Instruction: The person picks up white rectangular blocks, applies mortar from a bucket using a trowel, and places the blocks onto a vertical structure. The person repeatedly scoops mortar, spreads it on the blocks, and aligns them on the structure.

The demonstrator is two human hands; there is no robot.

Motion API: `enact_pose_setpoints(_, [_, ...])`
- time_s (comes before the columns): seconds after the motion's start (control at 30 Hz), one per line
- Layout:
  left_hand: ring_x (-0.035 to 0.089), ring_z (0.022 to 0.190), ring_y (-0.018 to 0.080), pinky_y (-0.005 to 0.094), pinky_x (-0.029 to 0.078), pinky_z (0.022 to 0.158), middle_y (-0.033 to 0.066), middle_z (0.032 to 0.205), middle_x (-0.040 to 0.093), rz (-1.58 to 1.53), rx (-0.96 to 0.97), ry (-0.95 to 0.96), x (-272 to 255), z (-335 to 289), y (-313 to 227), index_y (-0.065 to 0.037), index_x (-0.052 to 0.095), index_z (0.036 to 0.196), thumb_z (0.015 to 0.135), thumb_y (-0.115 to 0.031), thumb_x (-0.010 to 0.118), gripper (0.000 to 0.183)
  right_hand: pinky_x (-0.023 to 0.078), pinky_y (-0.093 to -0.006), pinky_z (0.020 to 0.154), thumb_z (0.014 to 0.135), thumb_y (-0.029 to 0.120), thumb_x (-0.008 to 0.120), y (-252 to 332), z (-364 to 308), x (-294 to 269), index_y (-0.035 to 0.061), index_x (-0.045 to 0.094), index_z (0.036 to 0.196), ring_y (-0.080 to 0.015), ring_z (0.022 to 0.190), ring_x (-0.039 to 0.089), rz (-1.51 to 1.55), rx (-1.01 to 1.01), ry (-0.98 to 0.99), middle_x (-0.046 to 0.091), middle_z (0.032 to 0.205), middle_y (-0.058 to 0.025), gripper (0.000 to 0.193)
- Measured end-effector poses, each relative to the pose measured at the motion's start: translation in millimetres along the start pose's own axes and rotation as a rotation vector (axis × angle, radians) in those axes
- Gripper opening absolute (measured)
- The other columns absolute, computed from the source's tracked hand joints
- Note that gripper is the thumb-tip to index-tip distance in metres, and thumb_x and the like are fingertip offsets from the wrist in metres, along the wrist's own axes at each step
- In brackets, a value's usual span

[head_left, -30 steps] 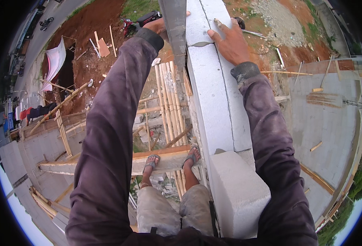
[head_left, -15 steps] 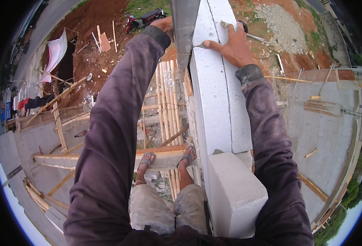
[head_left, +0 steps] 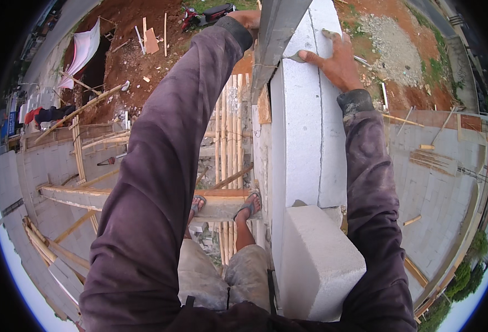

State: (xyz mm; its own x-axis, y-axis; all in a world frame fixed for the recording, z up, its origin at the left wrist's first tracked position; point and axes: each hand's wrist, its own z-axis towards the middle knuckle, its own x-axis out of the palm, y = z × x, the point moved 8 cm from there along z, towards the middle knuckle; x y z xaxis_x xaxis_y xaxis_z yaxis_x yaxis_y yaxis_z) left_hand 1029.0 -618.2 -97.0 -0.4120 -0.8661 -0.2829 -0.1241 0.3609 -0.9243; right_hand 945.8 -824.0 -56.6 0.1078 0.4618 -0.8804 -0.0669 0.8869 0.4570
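Note:
A row of pale lightweight concrete blocks (head_left: 302, 138) forms the top of a narrow wall, a long crack-like joint running down it. My right hand (head_left: 337, 62) lies on the far part of this row, thumb and fingers spread, the thumb beside a small grey smear of mortar. My left hand (head_left: 247, 20) reaches to the far side of an upright grey beam (head_left: 280, 36); its fingers are hidden there. Closer to my body, a separate pale block (head_left: 324, 260) sits tilted on the wall, touched by neither hand.
My sandalled feet (head_left: 249, 205) stand on a narrow concrete beam (head_left: 222, 207) high above the ground. Bamboo poles (head_left: 230, 133) lie below it. Farther off are a red motorbike (head_left: 208, 15), a gravel heap (head_left: 390, 47) and a person (head_left: 53, 114).
My view has shifted a little, so the wall and both hands sit farther right. The grey beam appears more slanted. My right hand keeps its place on the blocks.

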Motion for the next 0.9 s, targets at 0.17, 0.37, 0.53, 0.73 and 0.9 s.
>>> enact_pose_setpoints(0.17, [0.066,0.091,0.0273,0.0366,0.055,0.080,0.0201,0.101,0.066,-0.008,-0.012,0.008,1,3,2,0.007,0.065,0.113,0.077,-0.039,0.084,0.062,0.038,-0.0498,0.107,0.065,0.067,0.078,-6,2,1,-0.0012,0.047,0.138,-0.0439,0.134,0.040,0.075,-0.017,0.023,0.039,0.141,-0.0315,0.105])
enact_pose_setpoints(0.37, [0.066,0.089,0.0271,0.0369,0.055,0.079,0.0202,0.099,0.066,-0.020,-0.032,0.024,1,2,1,0.006,0.065,0.112,0.076,-0.039,0.084,0.061,0.037,-0.0503,0.108,0.065,0.059,0.081,-11,4,2,0.0029,0.049,0.138,-0.0415,0.134,0.040,0.085,0.019,0.025,0.038,0.144,-0.0279,0.098])
enact_pose_setpoints(0.53, [0.066,0.088,0.0270,0.0372,0.055,0.078,0.0202,0.098,0.066,-0.071,-0.072,0.074,2,10,-9,0.006,0.066,0.111,0.076,-0.039,0.084,0.060,0.030,-0.0564,0.112,0.072,0.052,0.074,-7,-3,0,0.0069,0.044,0.143,-0.0427,0.142,0.030,0.021,0.118,0.066,0.026,0.153,-0.0285,0.090])
enact_pose_setpoints(0.73, [0.065,0.084,0.0147,0.0303,0.054,0.073,0.0063,0.095,0.070,-0.520,0.104,0.062,-16,54,-21,-0.001,0.069,0.107,0.089,-0.032,0.073,0.035,0.027,-0.0583,0.113,0.074,0.050,0.069,1,-13,-6,0.0112,0.043,0.145,-0.0418,0.144,0.026,0.013,0.198,0.072,0.022,0.155,-0.0272,0.085])
enact_pose_setpoints(0.9, [0.065,0.093,0.0169,0.0322,0.054,0.081,0.0086,0.106,0.067,-0.646,0.166,-0.068,-7,97,4,-0.002,0.062,0.118,0.097,-0.039,0.059,0.043,0.029,-0.0579,0.112,0.072,0.050,0.071,6,-16,-10,0.0135,0.045,0.144,-0.0411,0.144,0.027,0.015,0.202,0.018,0.022,0.156,-0.0259,0.084])
